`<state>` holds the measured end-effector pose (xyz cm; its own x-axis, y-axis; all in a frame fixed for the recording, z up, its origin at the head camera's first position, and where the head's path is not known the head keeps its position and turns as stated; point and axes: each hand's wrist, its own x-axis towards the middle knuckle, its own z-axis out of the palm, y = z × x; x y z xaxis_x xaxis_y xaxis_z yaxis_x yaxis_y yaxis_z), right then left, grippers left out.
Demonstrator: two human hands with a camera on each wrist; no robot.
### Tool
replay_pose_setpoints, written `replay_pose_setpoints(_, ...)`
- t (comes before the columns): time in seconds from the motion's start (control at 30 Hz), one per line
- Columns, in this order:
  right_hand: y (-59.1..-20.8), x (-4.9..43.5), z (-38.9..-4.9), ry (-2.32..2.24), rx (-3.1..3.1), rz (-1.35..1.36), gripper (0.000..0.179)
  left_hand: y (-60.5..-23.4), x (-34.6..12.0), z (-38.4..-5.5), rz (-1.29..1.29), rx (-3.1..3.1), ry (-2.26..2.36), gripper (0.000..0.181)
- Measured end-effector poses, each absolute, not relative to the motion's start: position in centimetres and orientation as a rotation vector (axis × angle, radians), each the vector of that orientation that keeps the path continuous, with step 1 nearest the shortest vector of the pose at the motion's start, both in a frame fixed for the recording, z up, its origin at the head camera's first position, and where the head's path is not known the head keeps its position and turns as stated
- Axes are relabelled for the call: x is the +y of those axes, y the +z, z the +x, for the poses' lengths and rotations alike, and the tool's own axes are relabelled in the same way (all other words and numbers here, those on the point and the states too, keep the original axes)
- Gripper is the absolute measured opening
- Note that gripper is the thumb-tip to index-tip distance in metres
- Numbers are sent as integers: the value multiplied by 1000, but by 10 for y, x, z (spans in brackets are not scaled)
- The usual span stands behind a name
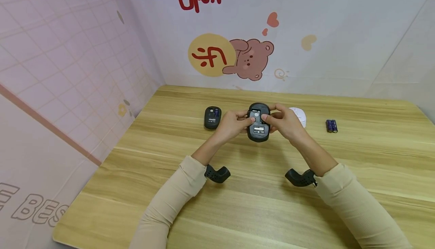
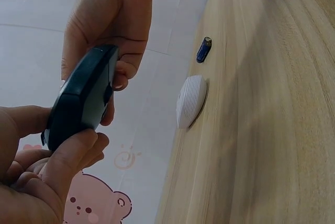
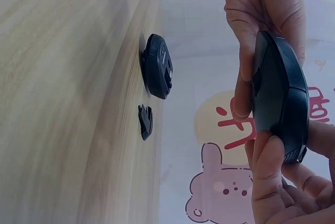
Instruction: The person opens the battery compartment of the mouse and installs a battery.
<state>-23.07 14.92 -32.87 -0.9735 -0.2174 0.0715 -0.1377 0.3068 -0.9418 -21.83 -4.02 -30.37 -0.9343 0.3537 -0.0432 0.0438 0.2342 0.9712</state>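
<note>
Both hands hold a black computer mouse (image 1: 259,133) above the table, its underside turned toward the head camera. My left hand (image 1: 232,123) grips its left side and my right hand (image 1: 288,123) its right side. Both thumbs press on the underside, beside an uncovered battery compartment (image 1: 257,112); they partly hide it. In the left wrist view the mouse (image 2: 84,96) stands tilted, fingers curled behind it. A second black mouse (image 1: 212,122) lies bottom up left of my left hand, with a dark blue battery (image 1: 216,112) showing in it.
A small black cover piece (image 3: 145,123) lies near the second mouse, hidden in the head view. Behind my right hand sits a white rounded object (image 1: 300,116) with a ribbed side (image 2: 193,98). Two blue batteries (image 1: 331,126) lie farther right. A printed cloth wall (image 1: 323,67) borders the table's back.
</note>
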Motion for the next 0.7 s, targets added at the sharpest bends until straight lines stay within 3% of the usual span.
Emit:
replay_pose_setpoints(0.27,-331,150,-232,-1788,2512,-316,37,-329,-40,-239,360,2244,1773,47)
replay_pose_setpoints(0.7,-331,150,-234,-1789,2527,-279,40,-334,-38,-240,360,2290,1768,48)
